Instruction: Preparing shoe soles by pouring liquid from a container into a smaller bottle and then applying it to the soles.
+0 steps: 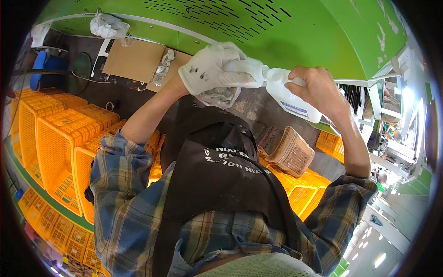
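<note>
My left hand (210,69) wears a white glove and is closed on a crumpled grey-white cloth (220,95), held against the neck of a white plastic bottle (288,94). My bare right hand (316,87) grips that bottle, tilted with its neck pointing left toward the cloth. Both hands are raised in front of a green machine panel (286,32). My dark apron and plaid shirt fill the lower picture.
Orange plastic crates (55,138) stand stacked at left and below. A small brown basket (293,154) sits right of the apron. Flattened cardboard (134,60) and a plastic bag (108,26) lie at top left. Pale metal framework (397,152) runs along the right.
</note>
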### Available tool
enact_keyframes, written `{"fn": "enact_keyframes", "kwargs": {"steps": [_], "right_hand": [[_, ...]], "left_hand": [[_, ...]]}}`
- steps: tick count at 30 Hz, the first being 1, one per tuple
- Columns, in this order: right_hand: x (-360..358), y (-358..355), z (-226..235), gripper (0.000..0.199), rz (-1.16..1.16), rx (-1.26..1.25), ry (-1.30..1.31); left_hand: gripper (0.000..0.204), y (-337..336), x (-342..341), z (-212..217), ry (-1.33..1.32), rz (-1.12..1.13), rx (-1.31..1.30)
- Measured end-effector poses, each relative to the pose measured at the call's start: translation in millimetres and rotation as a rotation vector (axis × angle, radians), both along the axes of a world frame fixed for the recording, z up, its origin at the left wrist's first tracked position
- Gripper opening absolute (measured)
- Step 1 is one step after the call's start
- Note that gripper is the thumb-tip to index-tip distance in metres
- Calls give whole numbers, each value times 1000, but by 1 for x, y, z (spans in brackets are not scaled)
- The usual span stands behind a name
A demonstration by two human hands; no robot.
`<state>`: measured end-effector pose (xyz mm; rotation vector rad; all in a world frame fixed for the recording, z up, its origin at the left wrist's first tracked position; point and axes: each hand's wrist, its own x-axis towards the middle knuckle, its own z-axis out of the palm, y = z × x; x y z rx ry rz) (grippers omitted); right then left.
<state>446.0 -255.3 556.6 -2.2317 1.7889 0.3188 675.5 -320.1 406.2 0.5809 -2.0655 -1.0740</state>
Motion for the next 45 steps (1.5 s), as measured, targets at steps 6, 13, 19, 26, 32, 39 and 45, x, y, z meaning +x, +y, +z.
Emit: {"fn": "enact_keyframes", "kwargs": {"steps": [6, 13, 19, 26, 32, 39, 45], "right_hand": [[0, -1, 1, 25, -22, 35, 11], [0, -1, 1, 24, -30, 41, 22], [1, -1, 1, 24, -15, 31, 17], [-1, -2, 1, 24, -11, 35, 10], [0, -2, 1, 25, -25, 46, 33], [1, -1, 2, 24, 2, 17, 30], [2, -2, 2, 24, -11, 33, 30]], "left_hand": [[40, -1, 0, 1, -1, 3, -23], [38, 0, -1, 1, 9, -7, -81], [37, -1, -1, 0, -9, -9, -33], [41, -1, 0, 3, -52, -8, -86], [46, -2, -3, -6, -23, -13, -28], [49, 0, -2, -3, -43, 8, -43], [47, 0, -2, -3, -42, -10, -2]]}}
